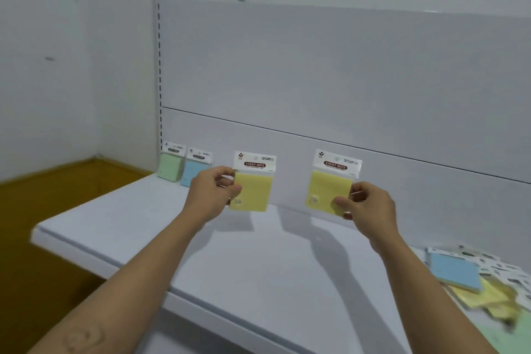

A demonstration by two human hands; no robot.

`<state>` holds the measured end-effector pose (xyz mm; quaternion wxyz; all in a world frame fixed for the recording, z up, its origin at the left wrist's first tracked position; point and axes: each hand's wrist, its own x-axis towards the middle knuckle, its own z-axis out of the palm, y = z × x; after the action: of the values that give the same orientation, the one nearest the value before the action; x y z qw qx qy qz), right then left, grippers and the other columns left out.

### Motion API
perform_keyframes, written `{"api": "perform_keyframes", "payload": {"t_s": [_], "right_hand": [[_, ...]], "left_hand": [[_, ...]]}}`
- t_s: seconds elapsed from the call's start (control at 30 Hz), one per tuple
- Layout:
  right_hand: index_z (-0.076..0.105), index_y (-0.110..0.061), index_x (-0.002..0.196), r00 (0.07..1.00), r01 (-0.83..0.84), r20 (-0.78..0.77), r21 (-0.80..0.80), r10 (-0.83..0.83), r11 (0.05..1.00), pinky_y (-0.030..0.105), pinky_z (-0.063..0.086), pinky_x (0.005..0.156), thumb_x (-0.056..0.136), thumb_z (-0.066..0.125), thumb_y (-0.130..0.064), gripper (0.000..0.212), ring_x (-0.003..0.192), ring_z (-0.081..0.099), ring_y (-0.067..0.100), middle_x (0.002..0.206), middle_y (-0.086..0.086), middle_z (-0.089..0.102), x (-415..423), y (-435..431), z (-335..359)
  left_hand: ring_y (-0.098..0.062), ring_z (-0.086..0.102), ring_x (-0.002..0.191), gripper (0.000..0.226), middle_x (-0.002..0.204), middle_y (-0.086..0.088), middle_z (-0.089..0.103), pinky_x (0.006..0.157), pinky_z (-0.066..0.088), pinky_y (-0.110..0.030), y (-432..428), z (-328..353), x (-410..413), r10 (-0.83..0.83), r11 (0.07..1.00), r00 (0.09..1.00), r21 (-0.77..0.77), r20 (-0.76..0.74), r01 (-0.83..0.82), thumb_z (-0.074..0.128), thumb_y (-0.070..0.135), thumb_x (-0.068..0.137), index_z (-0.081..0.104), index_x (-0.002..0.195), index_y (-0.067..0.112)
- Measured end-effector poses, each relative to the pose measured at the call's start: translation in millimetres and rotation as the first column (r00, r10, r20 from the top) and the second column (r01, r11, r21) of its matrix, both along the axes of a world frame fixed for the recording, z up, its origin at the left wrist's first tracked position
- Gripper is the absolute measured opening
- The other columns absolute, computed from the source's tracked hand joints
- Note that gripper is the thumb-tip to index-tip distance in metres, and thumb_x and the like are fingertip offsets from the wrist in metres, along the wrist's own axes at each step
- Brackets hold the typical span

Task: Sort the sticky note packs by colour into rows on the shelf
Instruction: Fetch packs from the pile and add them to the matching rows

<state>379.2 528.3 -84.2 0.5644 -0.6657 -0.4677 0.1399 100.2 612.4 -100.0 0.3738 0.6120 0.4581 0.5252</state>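
Observation:
My left hand (211,194) pinches the left edge of a yellow sticky note pack (254,185), held upright above the white shelf (138,227). My right hand (365,208) pinches the lower right corner of a second yellow sticky note pack (330,185), also upright and slightly tilted. Against the shelf's back panel at the far left stand a green pack (171,165) and, right beside it, a blue pack (194,168), partly hidden behind my left hand.
A loose pile of packs (482,282) lies at the shelf's right end, a blue one on top of yellow ones, with a green one at the frame edge. The back panel (316,72) rises behind. Brown floor (43,224) lies left of the shelf.

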Motion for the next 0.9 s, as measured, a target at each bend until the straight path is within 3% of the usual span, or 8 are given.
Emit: {"api": "perform_keyframes", "payload": {"t_s": [0.13,0.37,0.73,0.9], "right_hand": [[0.066,-0.007,0.079,0.998,-0.055,0.024,-0.044,0.056,0.998,0.031,0.057,0.060,0.072,0.078,-0.002,0.015,0.073,0.067,0.029,0.078,0.012,0.065,-57,33,-11],[0.061,-0.010,0.071,0.994,-0.064,0.078,-0.109,0.073,0.992,0.045,0.059,0.071,0.072,0.079,-0.006,0.018,0.079,0.068,0.032,0.070,0.002,0.060,-115,79,-27],[0.057,-0.017,0.065,0.992,-0.092,0.071,-0.143,0.103,0.985,0.049,0.057,0.074,0.071,0.078,-0.011,0.023,0.078,0.067,0.032,0.072,0.003,0.063,-145,150,-59],[0.059,-0.017,0.070,0.993,-0.112,0.008,-0.166,0.115,0.980,0.048,0.057,0.075,0.071,0.078,-0.009,0.020,0.076,0.064,0.027,0.073,-0.001,0.061,-145,189,-77]], "left_hand": [[-0.033,0.070,0.081,0.026,0.079,-0.008,0.069,0.077,0.058,-0.048,15,-11,-60,0.049,0.999,0.999,-0.009,-0.009,-0.049,0.073,0.002,0.079,0.065,0.098,0.016],[-0.027,0.070,0.081,0.025,0.083,-0.007,0.071,0.077,0.057,-0.051,51,-21,-126,0.082,0.996,0.997,-0.022,-0.010,-0.082,0.073,0.004,0.080,0.063,0.096,0.020],[-0.028,0.070,0.084,0.026,0.083,-0.009,0.071,0.080,0.057,-0.050,96,-42,-133,0.112,0.993,0.994,-0.042,-0.011,-0.112,0.071,0.005,0.081,0.063,0.088,0.028],[-0.029,0.070,0.083,0.022,0.084,-0.009,0.071,0.078,0.057,-0.043,121,-48,-128,0.163,0.983,0.985,-0.080,-0.057,-0.167,0.068,0.003,0.083,0.062,0.099,0.016]]}}
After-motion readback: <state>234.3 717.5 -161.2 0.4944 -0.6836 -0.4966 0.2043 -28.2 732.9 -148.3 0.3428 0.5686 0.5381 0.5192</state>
